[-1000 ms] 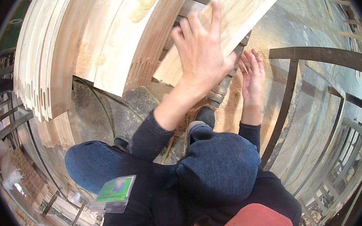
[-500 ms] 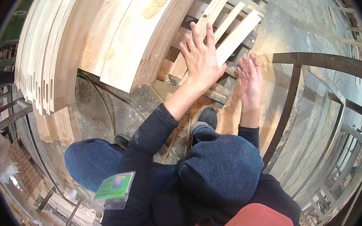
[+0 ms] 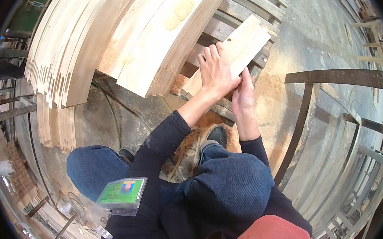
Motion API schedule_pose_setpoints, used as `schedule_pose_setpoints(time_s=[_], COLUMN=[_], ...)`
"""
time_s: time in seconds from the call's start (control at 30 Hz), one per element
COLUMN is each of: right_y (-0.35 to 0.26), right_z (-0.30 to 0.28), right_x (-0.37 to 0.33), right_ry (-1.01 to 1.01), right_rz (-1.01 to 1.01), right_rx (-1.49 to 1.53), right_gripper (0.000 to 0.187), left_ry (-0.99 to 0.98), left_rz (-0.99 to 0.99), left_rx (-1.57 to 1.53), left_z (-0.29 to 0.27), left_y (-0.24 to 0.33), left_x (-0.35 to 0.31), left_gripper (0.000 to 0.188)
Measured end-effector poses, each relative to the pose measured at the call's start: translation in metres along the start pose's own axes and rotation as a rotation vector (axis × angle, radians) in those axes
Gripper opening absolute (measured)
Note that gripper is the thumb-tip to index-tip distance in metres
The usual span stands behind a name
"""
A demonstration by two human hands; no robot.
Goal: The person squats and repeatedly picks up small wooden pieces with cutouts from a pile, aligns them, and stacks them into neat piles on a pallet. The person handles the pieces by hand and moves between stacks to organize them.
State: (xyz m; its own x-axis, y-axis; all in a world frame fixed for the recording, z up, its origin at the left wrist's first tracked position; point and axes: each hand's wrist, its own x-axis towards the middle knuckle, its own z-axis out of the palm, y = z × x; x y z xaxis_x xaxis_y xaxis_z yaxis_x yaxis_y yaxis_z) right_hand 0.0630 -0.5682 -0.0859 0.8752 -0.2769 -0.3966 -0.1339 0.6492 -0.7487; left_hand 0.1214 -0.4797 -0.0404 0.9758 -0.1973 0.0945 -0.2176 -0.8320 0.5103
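Pale wooden strips (image 3: 244, 41) lie side by side in a close bundle on a slatted wooden pallet (image 3: 261, 5). My left hand (image 3: 216, 72) lies over their near part, its fingers bent round the left side and closed on them. Against the bundle's right edge rests my right hand (image 3: 244, 98), its fingers stretched out and pointing away from me. The two hands almost meet at the thumbs. Part of the strips is hidden beneath my left hand.
A big stack of planed boards (image 3: 149, 42) with sawdust on top stands to the left. Beyond it are slotted boards (image 3: 73, 70). A dark metal frame (image 3: 303, 115) rises at my right. A green hose (image 3: 106, 97) crosses the floor.
The strips, spread apart with gaps before, now sit tightly together. My right hand has moved left onto their edge. My left hand's spread fingers have bent round the bundle.
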Motion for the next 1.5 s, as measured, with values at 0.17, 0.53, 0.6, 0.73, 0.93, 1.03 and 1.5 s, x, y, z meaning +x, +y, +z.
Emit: schedule_pose_setpoints(time_s=[0.17, 0.53, 0.6, 0.73, 0.93, 1.03, 1.5], right_y=[-0.029, -0.021, -0.012, -0.003, 0.003, 0.007, -0.023], right_z=[0.03, -0.012, -0.02, -0.031, -0.031, -0.033, -0.029], right_x=[-0.041, -0.023, -0.024, -0.019, -0.022, -0.014, 0.049], right_ry=[-0.026, 0.224, 0.249, 0.244, 0.199, 0.211, -0.17], right_rz=[-0.118, 0.066, -0.049, -0.051, -0.056, -0.049, -0.232], right_rx=[-0.011, -0.125, -0.163, -0.111, -0.116, -0.089, 0.14], right_gripper=[0.058, 0.069, 0.067, 0.062, 0.059, 0.062, 0.112], left_ry=[0.134, 0.047, -0.078, 0.03, -0.041, -0.077, -0.992], left_rz=[0.138, 0.114, 0.101, 0.112, -0.023, -0.009, -0.57], left_rx=[0.011, -0.022, 0.005, 0.076, 0.059, 0.025, -1.917], left_z=[-0.039, 0.017, 0.023, 0.032, 0.015, 0.016, 0.006], left_y=[0.021, 0.012, 0.01, 0.016, -0.007, 0.001, -0.044], left_x=[-0.004, -0.017, -0.023, -0.024, 0.01, 0.005, 0.015], left_gripper=[0.098, 0.119, 0.125, 0.125, 0.114, 0.113, 0.062])
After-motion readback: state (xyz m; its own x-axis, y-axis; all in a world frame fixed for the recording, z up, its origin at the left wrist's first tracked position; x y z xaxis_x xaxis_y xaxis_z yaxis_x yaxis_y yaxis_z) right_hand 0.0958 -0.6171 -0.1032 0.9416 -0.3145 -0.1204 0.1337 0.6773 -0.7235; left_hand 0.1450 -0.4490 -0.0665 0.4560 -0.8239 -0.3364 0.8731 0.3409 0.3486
